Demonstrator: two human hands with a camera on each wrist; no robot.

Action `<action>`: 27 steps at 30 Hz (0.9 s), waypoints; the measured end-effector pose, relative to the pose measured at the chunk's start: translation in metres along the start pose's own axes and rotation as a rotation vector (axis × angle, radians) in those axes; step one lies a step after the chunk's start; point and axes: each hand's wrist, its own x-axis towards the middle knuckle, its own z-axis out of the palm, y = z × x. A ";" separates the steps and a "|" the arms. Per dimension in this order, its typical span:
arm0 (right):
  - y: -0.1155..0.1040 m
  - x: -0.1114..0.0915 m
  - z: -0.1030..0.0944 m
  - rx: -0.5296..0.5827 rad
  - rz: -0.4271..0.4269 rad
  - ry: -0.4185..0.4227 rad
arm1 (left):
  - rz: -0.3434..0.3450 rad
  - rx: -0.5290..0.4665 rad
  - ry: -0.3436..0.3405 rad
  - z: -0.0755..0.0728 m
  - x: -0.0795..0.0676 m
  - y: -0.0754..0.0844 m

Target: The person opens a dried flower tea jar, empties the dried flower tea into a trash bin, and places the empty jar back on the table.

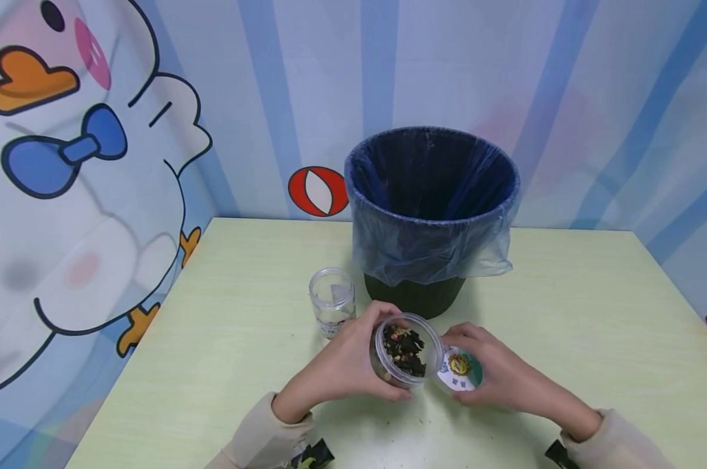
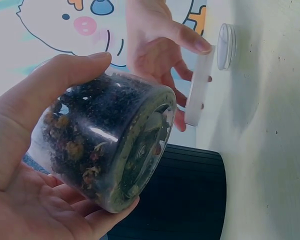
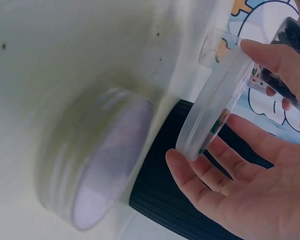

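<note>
My left hand (image 1: 344, 358) grips a clear plastic jar (image 1: 379, 368), tilted, with its open mouth toward the head camera. Inside is a dark dried-leaf and flower mix (image 1: 404, 350); yellowish and pinkish flower bits show through the wall in the left wrist view. Just to the right, my right hand (image 1: 496, 371) pinches a translucent round lid (image 3: 212, 105) by its rim, its printed sticker (image 1: 460, 370) facing up in the head view. This lid is held close beside the jar's mouth. A second pale round lid (image 3: 97, 155) stands near on the table.
Behind the hands is a black bin (image 1: 414, 296) lined with a bluish plastic bag (image 1: 429, 251). Left of it stands another clear jar (image 1: 331, 303), lidless. Small dark crumbs dot the pale table (image 1: 224, 365). A cartoon-printed backdrop (image 1: 259, 111) closes off the back and left.
</note>
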 end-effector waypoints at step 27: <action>0.009 -0.003 0.021 -0.036 0.026 -0.075 | -0.004 0.020 0.000 0.003 -0.002 -0.005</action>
